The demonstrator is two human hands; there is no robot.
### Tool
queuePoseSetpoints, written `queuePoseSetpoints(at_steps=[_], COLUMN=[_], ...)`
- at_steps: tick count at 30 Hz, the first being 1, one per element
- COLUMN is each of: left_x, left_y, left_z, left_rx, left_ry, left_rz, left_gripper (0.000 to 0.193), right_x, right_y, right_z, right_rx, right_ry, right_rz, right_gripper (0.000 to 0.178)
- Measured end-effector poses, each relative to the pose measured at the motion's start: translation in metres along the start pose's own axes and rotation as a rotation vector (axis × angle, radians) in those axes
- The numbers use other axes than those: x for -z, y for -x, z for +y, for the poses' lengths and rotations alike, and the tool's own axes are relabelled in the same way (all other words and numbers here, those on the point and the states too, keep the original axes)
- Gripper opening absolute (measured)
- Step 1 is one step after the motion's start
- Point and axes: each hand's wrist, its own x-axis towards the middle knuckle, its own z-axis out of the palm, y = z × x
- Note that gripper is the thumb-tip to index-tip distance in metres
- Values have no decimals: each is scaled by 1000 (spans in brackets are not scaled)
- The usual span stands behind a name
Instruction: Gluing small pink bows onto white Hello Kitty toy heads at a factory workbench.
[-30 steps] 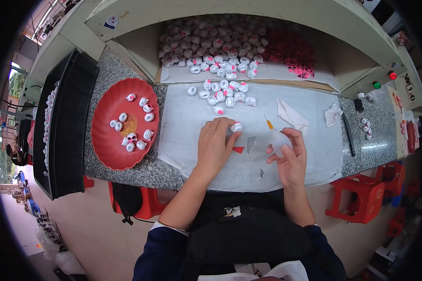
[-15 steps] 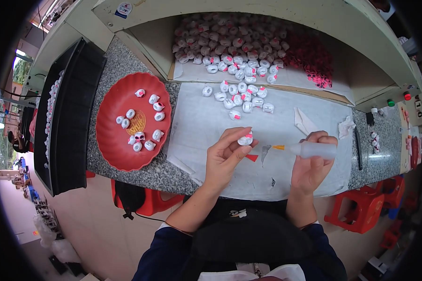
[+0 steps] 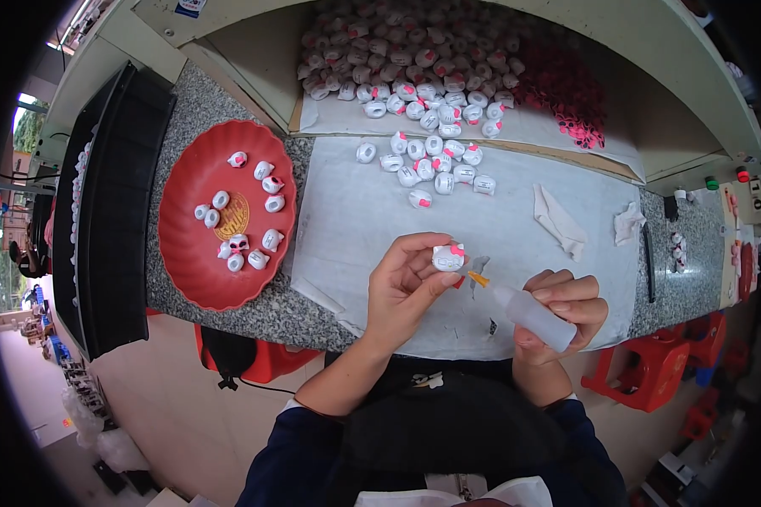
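Between the thumb and fingers of my left hand [image 3: 402, 291] is a small white figurine head [image 3: 448, 258] with a pink bow. My right hand [image 3: 562, 313] grips a translucent squeeze bottle [image 3: 537, 319]. Its orange tip [image 3: 479, 279] points up and left, toward the head but apart from it. Both hands are over the white paper sheet [image 3: 338, 228]. More white figurine heads [image 3: 444, 183] lie loose on the sheet beyond my hands, several with pink bows. At the left, a red scalloped plate [image 3: 186, 275] holds several heads, one with dark eye-like spots.
A large heap of heads [image 3: 397, 51] fills the shelf at the back, beside a pile of dark pink pieces [image 3: 566, 101]. Crumpled white tissues [image 3: 558, 224] lie at the right. A black tray rack [image 3: 123, 220] stands at the far left. Red stools [image 3: 643, 372] are below the table.
The bottle has tilted, its tip swinging left and up, closer to the figurine head. My left hand has turned the head slightly, so its bow now shows on top. The view has shifted a little.
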Motion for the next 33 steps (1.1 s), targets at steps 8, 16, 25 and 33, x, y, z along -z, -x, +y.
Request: queuePoseSetpoints(at_steps=[8, 16, 25, 33], left_x=[0, 1, -1, 1], left_y=[0, 1, 1, 1], left_z=[0, -1, 0, -3], left_rx=[-11, -3, -4, -11], left_ry=[-26, -31, -24, -64], left_rz=[-15, -18, -4, -33], left_gripper=[34, 34, 34, 33], right_x=[0, -1, 3, 3], right_y=[1, 2, 0, 3], right_z=[1, 0, 0, -1], right_rx=[-1, 1, 23, 35], right_ry=[-23, -32, -32, -16], right_rz=[-16, -20, -30, -39], right_gripper=[44, 44, 44, 48])
